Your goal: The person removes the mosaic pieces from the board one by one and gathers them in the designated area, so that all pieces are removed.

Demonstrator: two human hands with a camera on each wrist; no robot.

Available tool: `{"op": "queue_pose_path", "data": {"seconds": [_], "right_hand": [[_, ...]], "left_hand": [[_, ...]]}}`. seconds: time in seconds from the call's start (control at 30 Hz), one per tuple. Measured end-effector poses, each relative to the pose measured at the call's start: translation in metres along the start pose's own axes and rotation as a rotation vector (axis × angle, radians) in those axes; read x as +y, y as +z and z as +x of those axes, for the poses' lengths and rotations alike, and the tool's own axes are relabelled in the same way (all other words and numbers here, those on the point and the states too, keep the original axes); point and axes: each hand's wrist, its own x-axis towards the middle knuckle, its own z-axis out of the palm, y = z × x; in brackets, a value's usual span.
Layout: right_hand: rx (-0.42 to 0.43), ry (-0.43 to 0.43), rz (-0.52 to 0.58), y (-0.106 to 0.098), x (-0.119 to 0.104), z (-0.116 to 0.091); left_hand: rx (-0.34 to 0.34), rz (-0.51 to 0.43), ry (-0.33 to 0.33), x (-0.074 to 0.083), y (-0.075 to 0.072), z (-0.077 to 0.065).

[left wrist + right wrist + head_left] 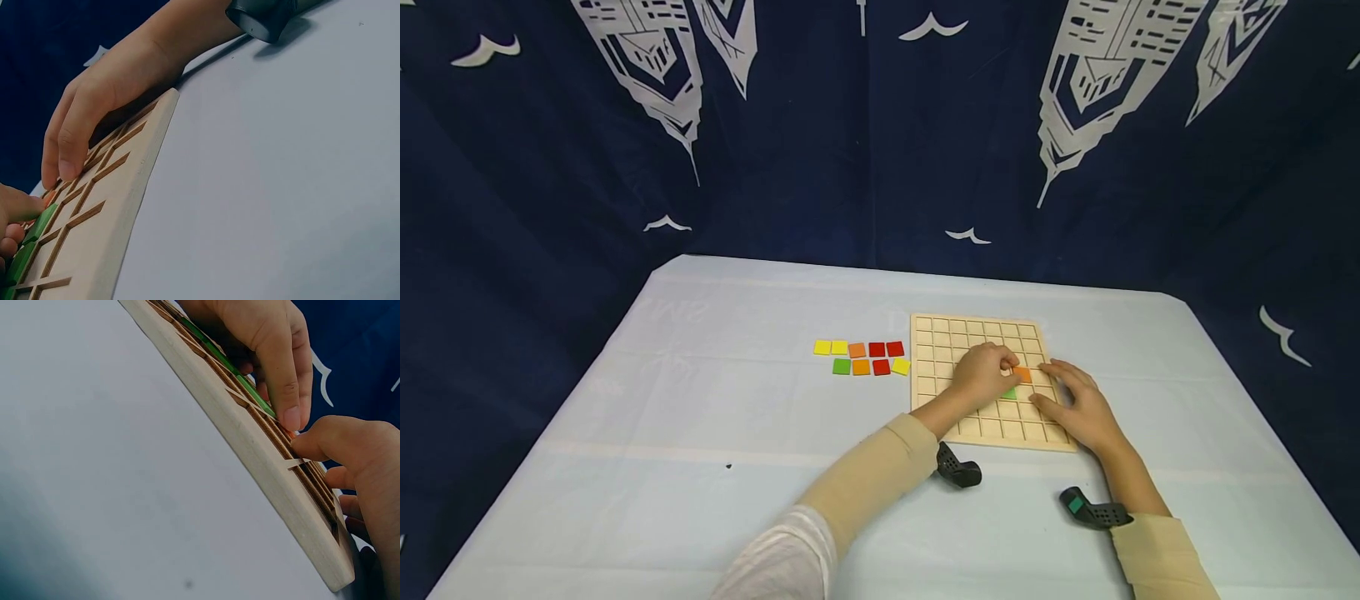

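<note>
A square wooden grid board [934, 337] lies on the table beneath both hands. My left hand [983, 375] is over its middle, thumb and fingertips pinching the edge of an orange square tile [1022, 374]. Just below that tile, a green tile [1008, 394] sits in the grid, partly covered by the left hand. The left wrist view shows green tiles [39, 224] in a row beside the left thumb. My right hand [1081, 408] rests at the board's right side, thumb and fingers spread apart around the orange tile, holding nothing.
Left of the board lie two rows of loose tiles, among them a yellow tile [823, 347], a red tile [877, 349] and a green tile [842, 367]. Black wrist devices show by the left forearm [958, 468] and right forearm [1093, 510]. A dark blue curtain [820, 150] hangs behind the white table [647, 492].
</note>
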Motion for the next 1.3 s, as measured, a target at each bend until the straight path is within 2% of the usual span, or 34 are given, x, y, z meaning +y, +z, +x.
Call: {"op": "queue_pose_path", "data": {"seconds": [0.13,0.53,0.73,1.1,1.3], "right_hand": [[-0.002,0.005,-0.002,0.0003,0.0007,0.0006],[-0.001,0.004,-0.005,-0.0008,-0.0009,0.0005],[0.002,0.0,0.0,-0.0005,-0.0012,0.0002],[0.012,-0.006,0.005,0.0008,-0.0002,-0.0003],[0.015,-0.01,0.002,0.0008,-0.0002,0.0]], "left_hand": [[-0.004,0.046,-0.007,0.0013,-0.0002,0.0001],[-0.03,0.09,-0.013,0.0033,-0.0026,0.0025],[-0.029,0.056,-0.025,0.0042,-0.0018,0.0019],[0.029,0.011,0.025,0.0059,0.0001,-0.0026],[0.044,-0.06,0.0,0.0063,0.001,-0.0019]]}}
